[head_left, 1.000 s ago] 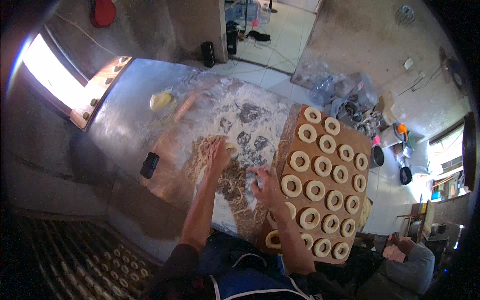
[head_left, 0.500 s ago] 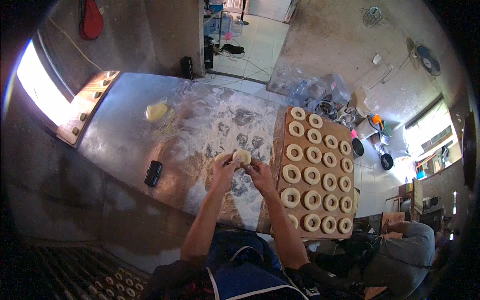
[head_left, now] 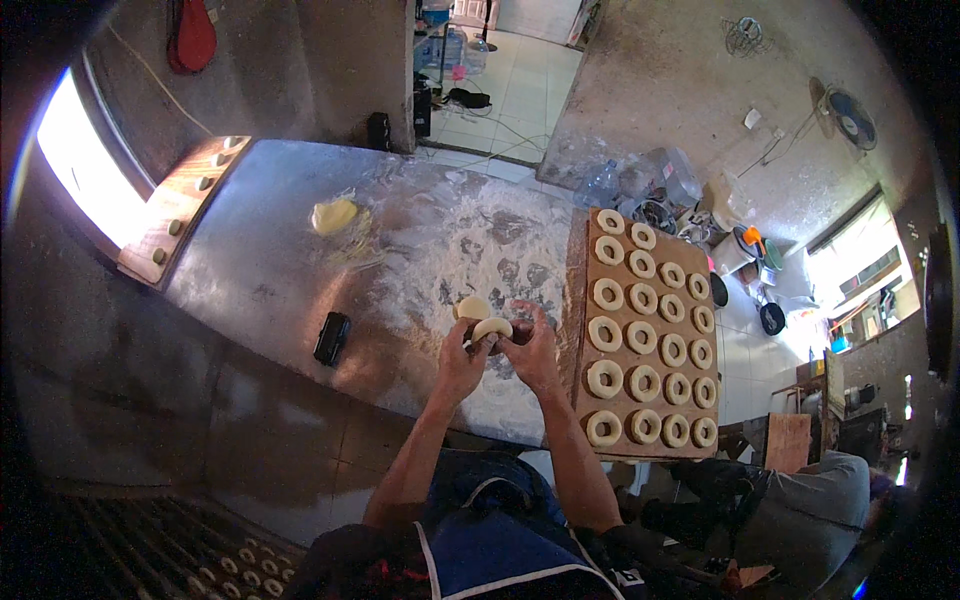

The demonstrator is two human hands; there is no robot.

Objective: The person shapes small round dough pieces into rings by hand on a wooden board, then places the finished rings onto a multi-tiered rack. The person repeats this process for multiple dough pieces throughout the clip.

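In the head view, a pale dough ring (head_left: 492,328) is held between my two hands, tilted above the floured table. My left hand (head_left: 460,366) grips its left side with bent fingers. On the other side my right hand (head_left: 531,358) pinches it with the thumb, while some of its other fingers stretch away. A round dough piece (head_left: 471,307) lies on the flour just beyond my left fingertips. To the right, a brown board (head_left: 624,330) carries rows of dough rings (head_left: 643,384). The underside of the held ring is hidden.
White flour (head_left: 480,215) covers the middle of the metal table (head_left: 265,235). Farther left are a yellow lump (head_left: 335,216), a black case-like object (head_left: 332,338) and a wooden board (head_left: 190,205) with several small pieces. A person's grey-clothed leg (head_left: 815,500) shows at lower right.
The view has shifted slightly, so the table things sit differently. The dough between my hands has tipped and shows more of a ring shape, and some right fingers have lifted and spread.
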